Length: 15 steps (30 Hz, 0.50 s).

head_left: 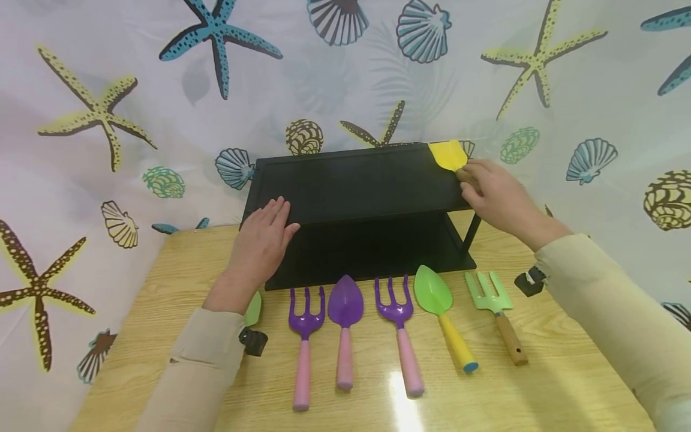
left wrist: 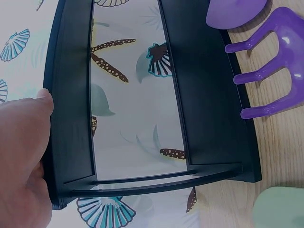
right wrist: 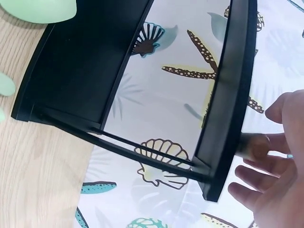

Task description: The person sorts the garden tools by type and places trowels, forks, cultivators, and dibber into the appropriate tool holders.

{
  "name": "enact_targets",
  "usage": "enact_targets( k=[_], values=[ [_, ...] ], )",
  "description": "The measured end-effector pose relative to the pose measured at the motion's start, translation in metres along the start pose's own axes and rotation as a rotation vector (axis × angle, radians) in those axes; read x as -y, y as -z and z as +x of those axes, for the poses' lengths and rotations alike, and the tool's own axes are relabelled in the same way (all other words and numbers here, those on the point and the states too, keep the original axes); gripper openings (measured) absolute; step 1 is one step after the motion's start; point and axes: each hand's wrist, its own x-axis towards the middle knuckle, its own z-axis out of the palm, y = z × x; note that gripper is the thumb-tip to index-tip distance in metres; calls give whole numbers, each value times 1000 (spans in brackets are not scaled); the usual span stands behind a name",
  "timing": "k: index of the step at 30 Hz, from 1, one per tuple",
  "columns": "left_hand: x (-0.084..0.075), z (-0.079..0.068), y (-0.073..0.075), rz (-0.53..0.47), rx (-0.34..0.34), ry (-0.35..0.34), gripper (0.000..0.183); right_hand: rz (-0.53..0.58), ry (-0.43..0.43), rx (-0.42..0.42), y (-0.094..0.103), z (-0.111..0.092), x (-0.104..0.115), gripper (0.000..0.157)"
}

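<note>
A yellow-bladed garden spade (head_left: 449, 155) lies at the right end of the top of a black two-tier shelf (head_left: 356, 186). My right hand (head_left: 493, 195) grips its handle, and the blurred wooden handle end (right wrist: 254, 145) shows among the fingers in the right wrist view. My left hand (head_left: 264, 240) rests on the shelf's front left corner, fingers straight over the top board. Just in front of the shelf lie a purple fork (head_left: 306, 321), a purple trowel (head_left: 346, 303), another purple fork (head_left: 396, 309), a green trowel (head_left: 433, 291) and a green fork (head_left: 491, 294).
A pale green tool (head_left: 253, 309) is partly hidden under the left wrist. The shelf's lower board (head_left: 367, 252) stands on a wooden table (head_left: 183, 282). Behind it hangs a cloth (head_left: 324, 72) printed with starfish and shells.
</note>
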Motion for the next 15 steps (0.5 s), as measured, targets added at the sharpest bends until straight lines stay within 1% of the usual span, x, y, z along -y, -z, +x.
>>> enact_targets(
  k=[8, 11, 15],
  values=[
    [-1, 1, 1, -15, -5, -9, 62, 8, -1, -73, 11, -25, -6, 47],
    [-1, 1, 1, -20, -4, -9, 62, 27, -11, -84, 13, -37, -7, 52],
    [-1, 1, 0, -29, 13, -5, 62, 25, 6, -112, 12, -52, -11, 56]
  ],
)
